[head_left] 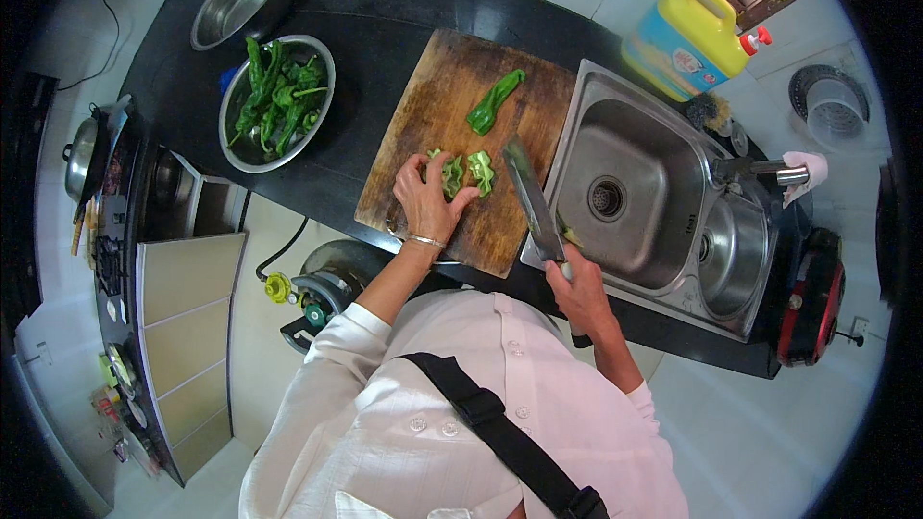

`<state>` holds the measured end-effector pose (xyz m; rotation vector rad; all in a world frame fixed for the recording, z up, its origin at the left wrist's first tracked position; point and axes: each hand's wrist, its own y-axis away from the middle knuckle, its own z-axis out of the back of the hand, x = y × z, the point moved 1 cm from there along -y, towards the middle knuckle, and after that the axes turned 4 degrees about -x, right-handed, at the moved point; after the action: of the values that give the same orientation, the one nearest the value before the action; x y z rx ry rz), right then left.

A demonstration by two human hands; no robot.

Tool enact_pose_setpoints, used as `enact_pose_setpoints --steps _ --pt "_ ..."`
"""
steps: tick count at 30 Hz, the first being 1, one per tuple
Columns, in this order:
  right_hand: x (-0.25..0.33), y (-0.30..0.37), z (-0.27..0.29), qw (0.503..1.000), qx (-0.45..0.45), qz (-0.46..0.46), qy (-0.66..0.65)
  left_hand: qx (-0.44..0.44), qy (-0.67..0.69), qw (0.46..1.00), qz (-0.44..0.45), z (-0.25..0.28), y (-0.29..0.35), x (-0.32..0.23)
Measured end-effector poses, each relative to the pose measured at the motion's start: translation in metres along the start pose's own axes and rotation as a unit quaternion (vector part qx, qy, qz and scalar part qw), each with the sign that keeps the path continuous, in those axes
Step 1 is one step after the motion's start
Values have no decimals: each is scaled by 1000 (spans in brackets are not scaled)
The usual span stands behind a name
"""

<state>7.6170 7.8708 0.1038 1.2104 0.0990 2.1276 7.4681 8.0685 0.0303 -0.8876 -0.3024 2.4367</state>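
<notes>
My left hand (430, 204) curls over a cut green pepper piece (451, 176) on the wooden cutting board (404, 159), thumb on one side and fingers on the other. Beside it lies another cut pepper piece (481, 173), its pale inside showing. In my right hand (579, 296) is a cleaver (532, 200), gripped by its handle, the blade slanting up and left over the board's right edge. A small green scrap (567, 231) shows just right of the blade. Farther up the board rests a longer green pepper (495, 103).
A steel bowl of green peppers (327, 125) stands left of the board, with another steel bowl (200, 31) behind it. To the right is a double sink (639, 149) with a faucet (760, 168). A yellow jug (687, 43) stands behind the sink. Below the counter sits a gas cylinder (341, 259).
</notes>
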Motion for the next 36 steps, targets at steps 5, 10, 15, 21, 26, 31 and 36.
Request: enact_pose_setpoints --steps 5,10,15,21,26,31,36 --pt "5 4 1 996 4 41 75 -7 69 997 21 -13 11 15" --pt "17 15 5 995 66 19 67 -12 84 996 19 -15 11 23" --pt "3 15 8 996 26 47 72 21 9 1000 13 -11 11 4" --pt "18 8 11 994 -18 71 82 46 165 985 -12 -10 -2 20" --pt "24 -4 -1 987 -3 144 66 48 150 987 -7 1 5 32" --pt "23 -31 -11 954 1 255 158 44 153 987 -18 4 6 31" --pt "27 -48 -11 938 44 263 220 43 158 986 -13 -1 7 26"
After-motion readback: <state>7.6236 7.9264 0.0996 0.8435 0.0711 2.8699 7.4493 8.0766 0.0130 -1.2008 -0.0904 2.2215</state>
